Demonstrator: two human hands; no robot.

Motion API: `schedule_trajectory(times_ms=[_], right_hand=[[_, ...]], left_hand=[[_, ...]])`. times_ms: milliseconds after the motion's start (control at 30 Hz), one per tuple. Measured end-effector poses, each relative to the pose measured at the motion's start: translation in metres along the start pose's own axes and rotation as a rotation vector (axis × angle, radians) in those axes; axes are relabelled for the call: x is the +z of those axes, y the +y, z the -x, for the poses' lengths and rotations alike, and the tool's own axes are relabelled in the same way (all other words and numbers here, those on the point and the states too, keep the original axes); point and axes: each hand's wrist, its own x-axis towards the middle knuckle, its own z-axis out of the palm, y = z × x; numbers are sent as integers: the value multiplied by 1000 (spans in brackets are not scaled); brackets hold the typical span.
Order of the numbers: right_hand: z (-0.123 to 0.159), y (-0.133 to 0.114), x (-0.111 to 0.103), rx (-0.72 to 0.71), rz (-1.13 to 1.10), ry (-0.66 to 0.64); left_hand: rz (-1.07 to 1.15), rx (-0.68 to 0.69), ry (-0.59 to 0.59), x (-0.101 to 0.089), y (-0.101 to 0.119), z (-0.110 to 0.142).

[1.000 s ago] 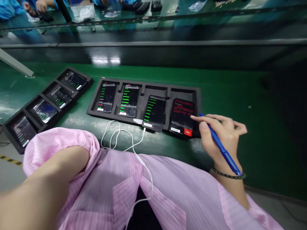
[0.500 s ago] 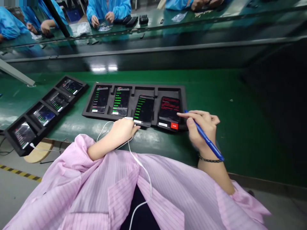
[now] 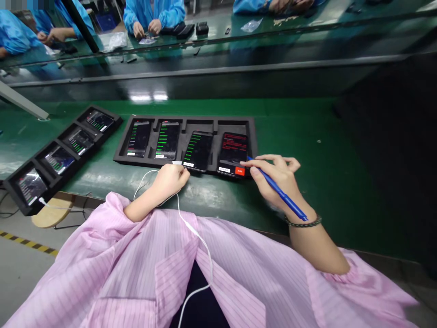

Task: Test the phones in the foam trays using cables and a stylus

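Note:
A black foam tray (image 3: 254, 136) on the green belt holds several phones. Three show green text; the rightmost phone (image 3: 234, 148) shows red text and a red button. My right hand (image 3: 278, 180) is closed on a blue pen (image 3: 282, 196), and its forefinger touches the red phone's lower right corner. At the tray's front edge my left hand (image 3: 169, 178) is closed around the plug end of a white cable (image 3: 191, 228), just below the third phone (image 3: 198, 150). The cable runs back down over my pink smock.
A second black tray (image 3: 15, 200) with several lit phones lies at an angle on the left, a white cable plugged into its nearest phone. Beyond a dark divider, people in blue smocks work at another green bench (image 3: 221, 34). Bare green belt (image 3: 307, 127) lies to the right.
My left arm came forward from my lap and its hand took the cable end at the tray's front edge. My right forefinger slid down the red phone toward its bottom corner.

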Motion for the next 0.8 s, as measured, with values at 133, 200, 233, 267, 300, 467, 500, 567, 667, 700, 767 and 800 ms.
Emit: schedule_trajectory(times_ms=[133,200,233,267,300,467,500,567,667,700,767,800], right_hand=[[-14,-24,6,-169,4,-15],[-24,-45,14,-255,43,-80],[-30,-55,19,-279,76,-133],[-36,-65,23,-285,113,-179],[-42,-73,28,-277,148,-218],[-64,-81,40,-153,245,-299],[-67,-78,40,-133,250,-307],[-74,-70,39,-105,244,-333],[-92,-58,39,-53,285,-331],[-99,-56,42,-21,320,-334],[-115,-54,49,58,384,-385],[-122,-55,54,95,390,-430]], left_hand=[[110,-34,-35,-8,-7,8],[225,-26,-147,-15,-11,16],[313,-23,-221,-17,-14,20],[416,-24,-302,-19,-16,23],[520,-31,-373,-20,-19,25],[710,-56,-321,-14,-33,25],[690,-47,-283,-11,-35,24],[670,-23,-265,-7,-38,22],[715,41,-313,-2,-39,19],[730,79,-316,0,-37,18],[745,168,-303,3,-34,14],[749,210,-292,4,-31,12]])
